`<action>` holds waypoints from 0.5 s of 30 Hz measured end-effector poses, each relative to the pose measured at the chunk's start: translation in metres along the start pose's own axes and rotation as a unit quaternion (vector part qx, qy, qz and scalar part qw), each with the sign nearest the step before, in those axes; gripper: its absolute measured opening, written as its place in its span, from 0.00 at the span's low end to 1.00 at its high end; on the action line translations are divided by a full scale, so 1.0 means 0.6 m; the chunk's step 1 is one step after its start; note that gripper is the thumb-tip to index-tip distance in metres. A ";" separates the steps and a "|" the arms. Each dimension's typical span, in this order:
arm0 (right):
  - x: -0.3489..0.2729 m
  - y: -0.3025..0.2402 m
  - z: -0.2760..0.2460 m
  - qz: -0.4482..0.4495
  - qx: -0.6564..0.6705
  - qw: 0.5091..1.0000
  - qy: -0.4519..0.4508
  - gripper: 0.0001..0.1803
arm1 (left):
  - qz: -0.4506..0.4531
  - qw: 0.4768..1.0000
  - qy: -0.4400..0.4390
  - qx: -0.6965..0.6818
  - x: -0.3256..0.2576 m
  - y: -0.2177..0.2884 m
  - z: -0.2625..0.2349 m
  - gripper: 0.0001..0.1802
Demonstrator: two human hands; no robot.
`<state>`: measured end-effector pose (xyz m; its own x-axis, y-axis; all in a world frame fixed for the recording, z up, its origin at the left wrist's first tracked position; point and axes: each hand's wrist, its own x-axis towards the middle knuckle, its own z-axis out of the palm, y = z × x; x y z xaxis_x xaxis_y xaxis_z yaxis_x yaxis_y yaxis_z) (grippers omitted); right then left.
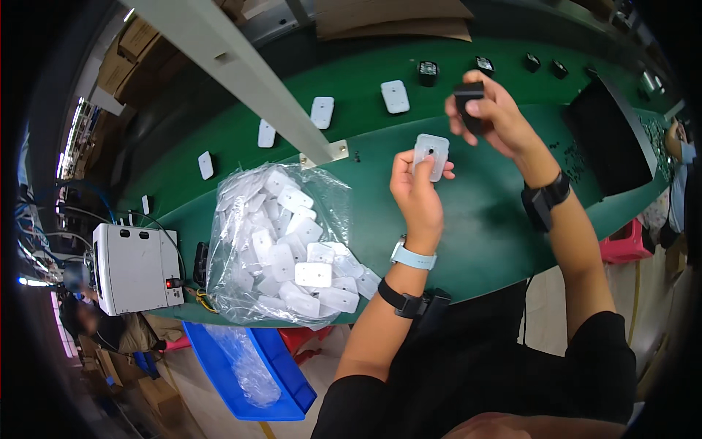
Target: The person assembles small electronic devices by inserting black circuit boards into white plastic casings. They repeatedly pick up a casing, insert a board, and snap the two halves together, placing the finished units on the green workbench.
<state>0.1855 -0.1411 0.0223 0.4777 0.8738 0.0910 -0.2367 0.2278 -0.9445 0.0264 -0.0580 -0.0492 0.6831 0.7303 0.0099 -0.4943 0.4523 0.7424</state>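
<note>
While the left hand pinches a white plate, the right hand grips a black block beside a clear bag.

Left hand pinches a white plastic plate — smooth, slightly translucent, faint sheen. Right hand grips a small black block, matt plastic by its look. Under both hands, the green table cover — matt, cloth-like. Left of the left hand: a clear, crinkled, glossy plastic bag of similar white plates. Farther left, a smooth white box; below it, a glossy blue plastic bin.
</note>
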 end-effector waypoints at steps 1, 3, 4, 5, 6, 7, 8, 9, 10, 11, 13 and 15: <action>-0.025 0.016 -0.022 0.012 0.033 0.999 0.004 0.21 | -0.024 1.000 -0.017 -0.010 -0.001 -0.001 0.000 0.07; -0.065 0.036 -0.024 0.023 0.041 0.998 0.035 0.24 | -0.076 0.996 -0.034 -0.020 0.004 -0.004 0.000 0.07; -0.077 0.044 -0.025 0.030 0.045 0.997 0.048 0.25 | -0.094 0.994 -0.040 -0.024 0.005 -0.002 0.001 0.07; -0.082 0.055 -0.028 0.037 0.051 0.996 0.064 0.26 | -0.112 0.992 -0.046 -0.024 0.006 0.002 0.000 0.07; -0.086 0.065 -0.030 0.045 0.057 0.994 0.080 0.27 | -0.121 0.991 -0.052 -0.025 0.007 0.003 0.001 0.09; -0.090 0.074 -0.034 0.054 0.064 0.992 0.095 0.28 | -0.126 0.990 -0.063 -0.022 0.009 0.001 0.002 0.11; -0.090 0.079 -0.038 0.017 0.075 0.996 0.052 0.23 | -0.125 0.989 -0.073 -0.019 0.012 0.004 0.002 0.12; -0.090 0.081 -0.037 0.013 0.111 0.993 0.046 0.22 | -0.124 0.989 -0.082 -0.015 0.015 0.008 0.001 0.14; -0.089 0.081 -0.036 0.009 0.148 0.988 0.040 0.21 | -0.138 0.986 -0.087 -0.041 0.016 0.011 -0.004 0.16; -0.090 0.078 -0.038 0.006 0.179 0.983 0.035 0.21 | -0.152 0.981 -0.095 -0.073 0.017 0.009 -0.007 0.18; -0.085 0.078 -0.045 0.021 0.233 0.972 0.009 0.24 | -0.172 0.975 -0.093 -0.109 0.018 0.011 -0.009 0.21; -0.085 0.081 -0.047 0.036 0.247 0.968 0.014 0.25 | -0.188 0.972 -0.074 -0.121 0.017 0.010 -0.005 0.23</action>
<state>0.1736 -0.1869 -0.0373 0.4663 0.8845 0.0143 -0.6425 0.3497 -0.6819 0.0284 -0.0463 -0.0468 0.9010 0.4162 -0.1224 -0.2945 0.7938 0.5321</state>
